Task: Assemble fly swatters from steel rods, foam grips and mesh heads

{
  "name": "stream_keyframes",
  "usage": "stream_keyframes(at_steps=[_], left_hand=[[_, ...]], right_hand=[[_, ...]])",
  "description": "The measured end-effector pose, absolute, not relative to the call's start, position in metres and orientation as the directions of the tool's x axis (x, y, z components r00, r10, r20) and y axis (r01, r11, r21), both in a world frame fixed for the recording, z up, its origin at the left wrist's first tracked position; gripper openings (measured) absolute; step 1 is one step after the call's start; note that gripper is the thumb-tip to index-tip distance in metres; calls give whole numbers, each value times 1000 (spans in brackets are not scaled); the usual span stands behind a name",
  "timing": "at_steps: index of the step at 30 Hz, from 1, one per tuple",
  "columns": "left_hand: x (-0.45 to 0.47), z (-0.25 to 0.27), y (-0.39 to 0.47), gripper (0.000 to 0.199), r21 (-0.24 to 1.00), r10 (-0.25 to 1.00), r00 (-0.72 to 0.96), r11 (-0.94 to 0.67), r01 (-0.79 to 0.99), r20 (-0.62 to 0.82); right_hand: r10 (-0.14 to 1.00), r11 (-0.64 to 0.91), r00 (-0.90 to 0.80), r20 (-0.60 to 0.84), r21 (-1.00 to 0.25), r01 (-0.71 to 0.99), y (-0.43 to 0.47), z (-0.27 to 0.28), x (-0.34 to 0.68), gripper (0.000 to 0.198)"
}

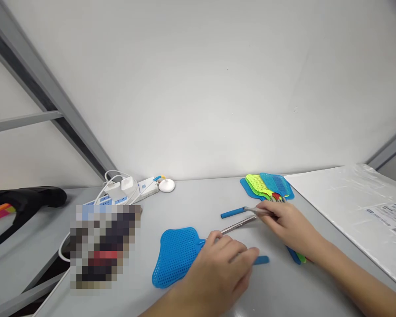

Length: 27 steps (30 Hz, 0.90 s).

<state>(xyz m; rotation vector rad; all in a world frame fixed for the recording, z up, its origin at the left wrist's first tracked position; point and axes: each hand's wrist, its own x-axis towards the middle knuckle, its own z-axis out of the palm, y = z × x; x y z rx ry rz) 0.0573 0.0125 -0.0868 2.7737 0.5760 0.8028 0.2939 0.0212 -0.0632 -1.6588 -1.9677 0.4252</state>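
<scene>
A blue mesh fly swatter (176,255) lies on the grey table, its head to the left of my left hand (222,266). My left hand is closed around its neck area, and a blue strip (261,260) sticks out past the fingertips; what it joins is hidden. A thin metal rod (238,225) runs from the swatter towards my right hand (282,220). My right hand is closed on a metal rod with a blue tube handle (232,212) at its left end. Behind it lie several blue and yellow-green fly swatters (267,185), their handle ends partly under my right forearm.
A white power strip (148,187) with plugged-in chargers and cables stands at the back left, beside a white round object (166,185). A pixelated patch covers something at front left. A white wrapped panel (356,211) lies on the right. A black curved object (26,200) is far left.
</scene>
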Motion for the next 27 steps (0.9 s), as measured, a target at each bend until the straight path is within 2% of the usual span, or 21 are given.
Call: stream_keyframes(at_steps=[3,6,8,10,13,15,18,21,27], left_hand=[[50,-76,17,39,414,458,661,-879,238,594],[46,-77,21,43,486,509,561,-850,205,653],[48,-81,22,40,531,549,554,-820,212,626],[50,-85,21,32,586,600,582,-773,244,549],[52,-87,20,19,650,651,628,-703,288,426],[51,-87,21,19,649,645,642,-704,289,414],[48,-86,22,27,592,610,638,-754,285,470],[44,-85,23,34,532,574,644,-795,291,506],[44,-88,24,38,442,526,641,-843,306,559]], right_hand=[[951,239,-10,309,-714,658,18,-65,299,33],[922,301,52,384,-795,527,15,-70,300,43],[938,261,101,331,-869,420,13,-74,296,50],[972,150,133,192,-951,271,10,-76,289,53],[999,-2,51,-1,-1000,23,6,-76,279,48],[999,-41,-31,-37,-991,-126,4,-73,273,44],[993,-50,-118,-15,-952,-302,3,-69,269,40],[982,-75,-189,-5,-929,-362,4,-69,267,37],[980,10,-192,58,-970,-241,7,-72,270,33]])
